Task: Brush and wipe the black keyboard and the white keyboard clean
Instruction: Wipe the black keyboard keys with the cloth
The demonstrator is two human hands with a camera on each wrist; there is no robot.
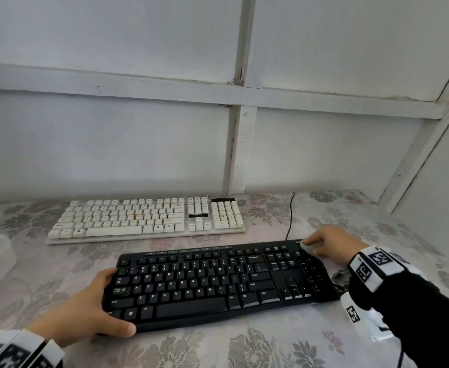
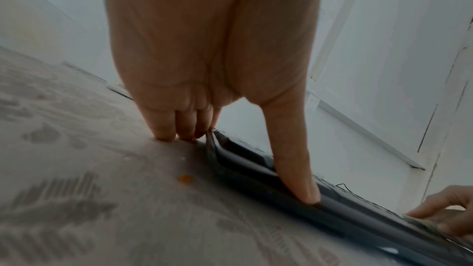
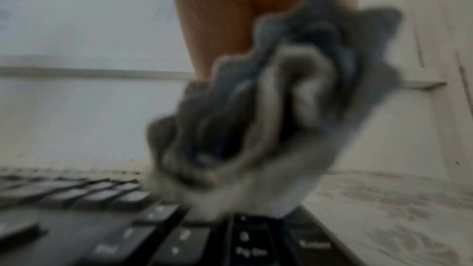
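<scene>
At the far right corner of the black keyboard (image 1: 218, 280), my right hand (image 1: 329, 241) presses a bunched grey cloth (image 3: 256, 118) onto the number-pad keys, fingers curled round the wad. My left hand (image 1: 90, 306) clamps the keyboard's near left end, thumb (image 2: 294, 165) along the front edge, fingers (image 2: 163, 126) tucked at the side. Wiping of the black board looks underway, only at its right end so far. White keyboard (image 1: 149, 216) lies beyond it, apart, untouched; brownish specks show on its keys, so I judge brushing and wiping there remain. No brush in sight. An orange crumb (image 2: 185, 178) sits on the flowered tablecloth (image 1: 271, 346).
</scene>
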